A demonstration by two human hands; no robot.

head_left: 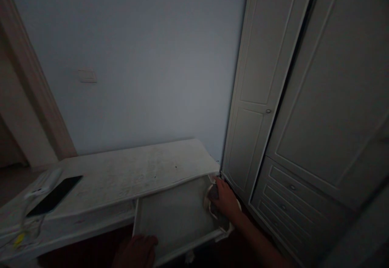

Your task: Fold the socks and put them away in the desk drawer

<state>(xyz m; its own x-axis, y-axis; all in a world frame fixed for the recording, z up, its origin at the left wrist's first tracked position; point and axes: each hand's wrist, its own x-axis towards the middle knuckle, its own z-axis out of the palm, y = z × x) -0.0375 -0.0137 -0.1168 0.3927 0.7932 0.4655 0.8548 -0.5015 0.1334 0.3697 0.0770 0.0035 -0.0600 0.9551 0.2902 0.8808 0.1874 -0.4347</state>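
A white drawer (170, 215) stands pulled out from under a white desk (130, 174). My right hand (225, 201) reaches into the drawer's far right corner, fingers curled on a dark rounded thing (213, 195) with a pale edge that I cannot make out. My left hand (136, 251) rests on the drawer's front edge at the lower middle, fingers bent over it. The room is dim.
A black phone (54, 195) and a pale bundle with a cable (42, 183) lie on the desk's left end. A tall white wardrobe (304, 97) with drawers below stands close on the right. A bare wall with a switch plate (87, 76) lies behind.
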